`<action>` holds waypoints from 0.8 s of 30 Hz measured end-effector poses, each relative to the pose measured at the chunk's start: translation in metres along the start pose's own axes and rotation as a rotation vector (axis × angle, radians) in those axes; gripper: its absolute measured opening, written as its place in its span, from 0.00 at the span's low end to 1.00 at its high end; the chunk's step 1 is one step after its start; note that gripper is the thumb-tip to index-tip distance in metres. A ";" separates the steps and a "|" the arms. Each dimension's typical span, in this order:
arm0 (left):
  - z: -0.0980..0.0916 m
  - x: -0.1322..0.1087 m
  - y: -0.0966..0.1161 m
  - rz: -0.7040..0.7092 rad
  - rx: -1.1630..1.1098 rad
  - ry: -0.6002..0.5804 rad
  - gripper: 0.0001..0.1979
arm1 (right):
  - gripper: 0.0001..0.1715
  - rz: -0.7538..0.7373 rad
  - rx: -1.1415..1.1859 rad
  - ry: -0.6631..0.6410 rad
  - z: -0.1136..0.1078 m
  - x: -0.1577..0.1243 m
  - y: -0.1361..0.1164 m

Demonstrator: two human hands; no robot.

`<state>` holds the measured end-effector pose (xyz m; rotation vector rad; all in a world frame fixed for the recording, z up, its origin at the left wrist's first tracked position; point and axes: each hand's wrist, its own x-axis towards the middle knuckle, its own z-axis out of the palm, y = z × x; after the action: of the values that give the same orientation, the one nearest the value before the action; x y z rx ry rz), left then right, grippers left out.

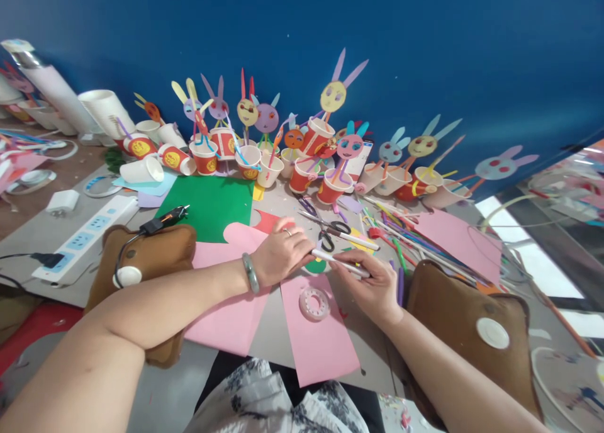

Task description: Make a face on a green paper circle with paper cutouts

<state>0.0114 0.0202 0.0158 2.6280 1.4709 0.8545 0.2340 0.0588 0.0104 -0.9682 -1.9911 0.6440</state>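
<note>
A slim white marker pen (pixel 343 265) is in my right hand (pixel 375 286), pinched between thumb and fingers. Its far end reaches to the fingertips of my left hand (pixel 283 254), which are curled together; what they hold there is hidden. Beneath both hands lies a small green paper piece (pixel 316 267). A roll of clear tape (pixel 314 304) rests on a pink paper sheet (pixel 321 348) just below them. Black-handled scissors (pixel 325 226) lie beyond my hands, beside another white pen (pixel 358 239).
Paper cups with rabbit-faced figures (pixel 268 118) line the blue wall. Green paper (pixel 212 206) lies at the left, near a power strip (pixel 87 235). Brown pouches (pixel 141 250) flank my arms. Colourful pipe cleaners (pixel 401 228) are heaped at the right by a pink sheet (pixel 465 238).
</note>
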 end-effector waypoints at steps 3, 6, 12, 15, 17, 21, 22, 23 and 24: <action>-0.002 0.001 0.004 0.042 -0.017 -0.088 0.20 | 0.14 0.123 0.235 0.012 -0.001 -0.001 0.005; -0.002 0.000 0.009 0.061 -0.096 -0.114 0.21 | 0.18 0.195 0.428 -0.069 0.001 0.000 0.005; -0.002 -0.002 0.015 0.109 -0.051 -0.111 0.21 | 0.15 0.144 0.531 -0.158 0.004 -0.005 -0.008; -0.002 -0.002 0.015 0.174 0.008 -0.129 0.22 | 0.12 0.153 0.623 -0.145 0.003 -0.010 -0.008; -0.003 -0.002 0.016 0.210 0.018 -0.150 0.24 | 0.11 0.168 0.673 -0.144 0.001 -0.014 -0.007; -0.008 0.001 0.017 0.194 -0.108 -0.213 0.28 | 0.09 0.196 0.732 -0.142 -0.002 -0.020 -0.007; -0.009 0.001 0.017 0.180 -0.161 -0.232 0.28 | 0.10 0.203 0.739 -0.148 -0.002 -0.020 -0.008; -0.009 0.002 0.017 0.165 -0.217 -0.250 0.29 | 0.10 0.209 0.743 -0.152 -0.003 -0.021 -0.008; -0.010 0.003 0.017 0.149 -0.273 -0.264 0.29 | 0.10 0.213 0.747 -0.155 -0.003 -0.021 -0.009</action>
<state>0.0216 0.0100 0.0300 2.5478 1.0287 0.6324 0.2409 0.0367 0.0094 -0.6720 -1.5635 1.4820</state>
